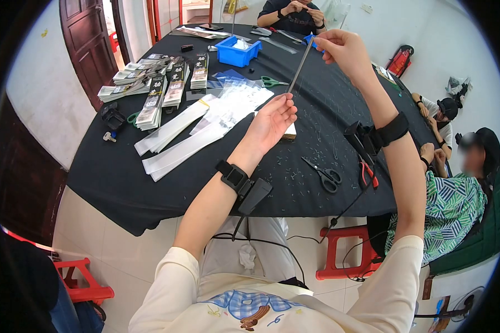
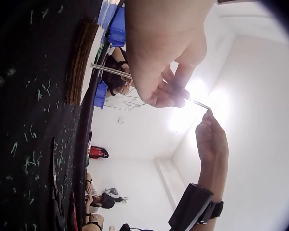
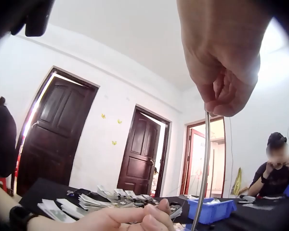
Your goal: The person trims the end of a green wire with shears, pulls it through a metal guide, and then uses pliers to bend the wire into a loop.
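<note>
A thin metal rod (image 1: 300, 65) slants up toward one o'clock over the black tablecloth (image 1: 114, 180); my right hand (image 1: 343, 53) pinches its top end. My left hand (image 1: 272, 119), palm up, fingers bent, is by its lower part; whether it grips, I cannot tell. From the rod, clear plastic bags (image 1: 239, 101) lie at eight o'clock, red-handled pliers (image 1: 375, 181) at five.
</note>
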Available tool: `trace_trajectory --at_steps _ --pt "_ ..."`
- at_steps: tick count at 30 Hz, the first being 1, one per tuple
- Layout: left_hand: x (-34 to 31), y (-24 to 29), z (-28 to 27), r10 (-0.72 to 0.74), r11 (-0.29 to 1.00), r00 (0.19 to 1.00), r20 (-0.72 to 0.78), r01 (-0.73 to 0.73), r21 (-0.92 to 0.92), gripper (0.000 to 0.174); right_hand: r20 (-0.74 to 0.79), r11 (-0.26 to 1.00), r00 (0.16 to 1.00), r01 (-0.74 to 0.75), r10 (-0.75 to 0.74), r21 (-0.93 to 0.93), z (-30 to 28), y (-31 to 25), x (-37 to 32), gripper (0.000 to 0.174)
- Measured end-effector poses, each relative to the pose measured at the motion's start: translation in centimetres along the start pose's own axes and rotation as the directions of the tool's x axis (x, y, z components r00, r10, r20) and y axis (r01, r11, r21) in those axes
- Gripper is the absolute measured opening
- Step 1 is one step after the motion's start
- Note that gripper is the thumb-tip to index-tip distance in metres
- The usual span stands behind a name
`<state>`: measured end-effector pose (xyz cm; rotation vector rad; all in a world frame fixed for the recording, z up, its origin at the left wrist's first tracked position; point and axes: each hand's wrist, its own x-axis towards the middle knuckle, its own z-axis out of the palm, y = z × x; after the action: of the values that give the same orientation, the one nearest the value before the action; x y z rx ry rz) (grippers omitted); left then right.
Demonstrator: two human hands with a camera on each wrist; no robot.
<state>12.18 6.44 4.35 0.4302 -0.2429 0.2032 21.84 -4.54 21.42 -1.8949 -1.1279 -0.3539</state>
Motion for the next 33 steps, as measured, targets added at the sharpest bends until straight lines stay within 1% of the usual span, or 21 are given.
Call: trace_trajectory --at_steps 10,13,22,24,30,33 --pt "-0.03 -0.01 0.05 0.008 1.000 1.000 -0.004 -0.008 0.011 0.016 -0.007 1.000 1.000 -0.002 0.003 0.022 0.05 0.14 0.07 0.017" --pt "-0.03 -0.05 -0.02 0.013 1.000 1.000 0.014 -0.013 0.010 0.016 0.016 1.000 1.000 -0.001 0.001 0.010 -0.10 0.25 0.15 0.017" --pt "-0.14 -0.02 0.12 0.004 1.000 1.000 -0.009 -0.004 0.016 0.016 0.098 0.992 0.990 -0.106 0.099 0.062 -0.54 -0.21 0.32 0.019" --pt "-0.04 -0.03 -0.01 0.004 1.000 1.000 -0.001 -0.004 0.013 0.016 0.163 0.987 0.978 -0.144 0.130 0.074 -0.78 -0.20 0.37 0.027" --pt "-0.14 -0.05 0.04 0.006 1.000 1.000 0.006 -0.006 0.016 0.017 0.166 0.977 0.973 -0.180 0.160 0.111 -0.86 -0.21 0.36 0.023" --pt "-0.17 -0.03 0.06 0.009 1.000 1.000 0.008 -0.009 0.019 0.017 0.151 0.977 0.979 -0.160 0.139 0.141 -0.83 -0.08 0.38 0.021"
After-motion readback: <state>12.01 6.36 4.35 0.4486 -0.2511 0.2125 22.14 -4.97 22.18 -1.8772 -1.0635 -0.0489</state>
